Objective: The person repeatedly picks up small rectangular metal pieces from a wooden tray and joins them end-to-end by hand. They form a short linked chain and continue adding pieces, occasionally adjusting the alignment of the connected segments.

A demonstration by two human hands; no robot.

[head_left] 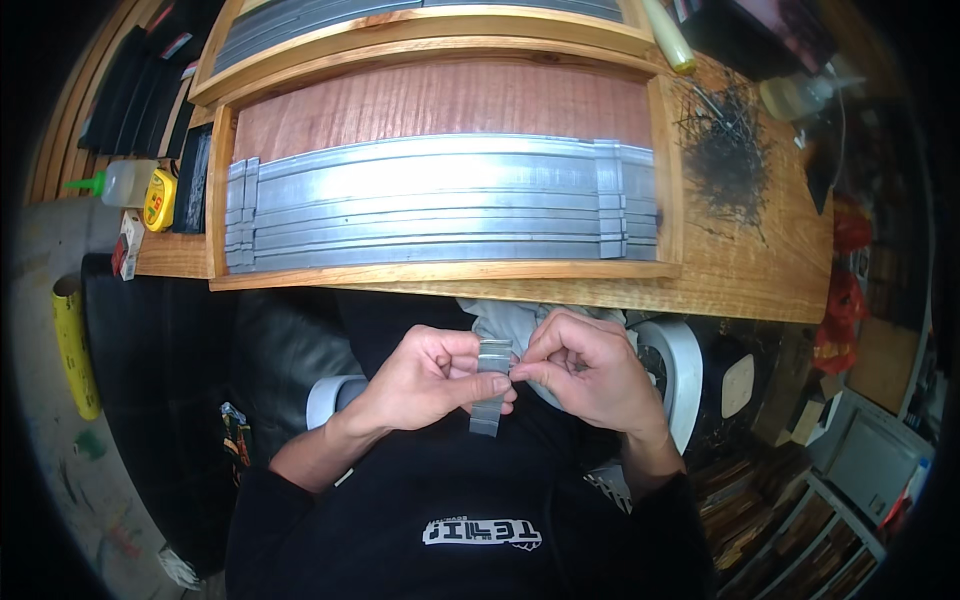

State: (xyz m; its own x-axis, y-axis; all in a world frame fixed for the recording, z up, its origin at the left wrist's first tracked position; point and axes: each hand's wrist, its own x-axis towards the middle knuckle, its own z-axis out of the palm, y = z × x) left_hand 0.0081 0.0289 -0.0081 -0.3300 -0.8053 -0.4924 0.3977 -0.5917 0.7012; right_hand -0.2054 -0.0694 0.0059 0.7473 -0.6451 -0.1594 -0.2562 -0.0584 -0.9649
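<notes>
Over my lap, my left hand (435, 378) grips a short bundle of flat grey metal strips (488, 412), thumb across its front and fingers behind. My right hand (585, 368) is closed in a pinch at the bundle's right edge; whatever sits between thumb and forefinger is too small to make out. Just beyond my hands, a shallow wooden tray (450, 272) on the table holds long silvery metal strips (420, 190) laid side by side. Shorter pieces lie across them near both ends.
A second wooden tray (420, 40) with strips stands behind. At the right of the wooden table (780, 250) lies a heap of thin dark wires (725, 140). A yellow tape measure (159, 199) and a green-tipped bottle (125, 184) are at the left. White chair arms (680, 380) flank me.
</notes>
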